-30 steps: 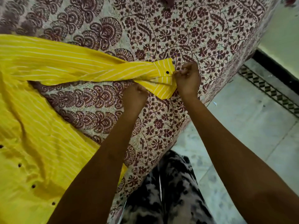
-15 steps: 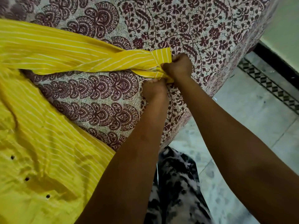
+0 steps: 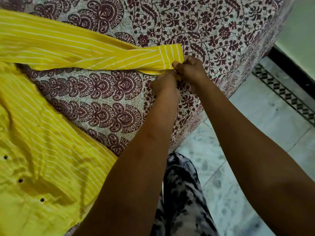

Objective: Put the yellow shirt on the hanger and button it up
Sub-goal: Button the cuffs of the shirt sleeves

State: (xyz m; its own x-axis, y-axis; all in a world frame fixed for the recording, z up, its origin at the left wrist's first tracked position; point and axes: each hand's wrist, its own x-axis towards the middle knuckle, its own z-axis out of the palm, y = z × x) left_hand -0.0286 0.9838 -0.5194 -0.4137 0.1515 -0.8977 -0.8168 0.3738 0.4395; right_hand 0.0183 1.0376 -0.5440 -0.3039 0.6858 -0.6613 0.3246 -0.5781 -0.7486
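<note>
The yellow shirt with thin white stripes lies spread on the bed, its dark buttons showing at the lower left. One long sleeve stretches to the right and ends in a cuff. My right hand pinches the cuff's lower edge. My left hand sits just below and to the left, fingers curled onto the sleeve's edge by the cuff; the fingertips are hidden. No hanger is in view.
The bed has a cream cover with a maroon floral print, and its edge drops away at the right. A pale tiled floor with a patterned border lies beyond. My legs in black-and-white trousers stand against the bed.
My left hand moved right to join my right hand at the cuff. The cuff, open with a button showing a second ago, is now folded closed between both hands.
</note>
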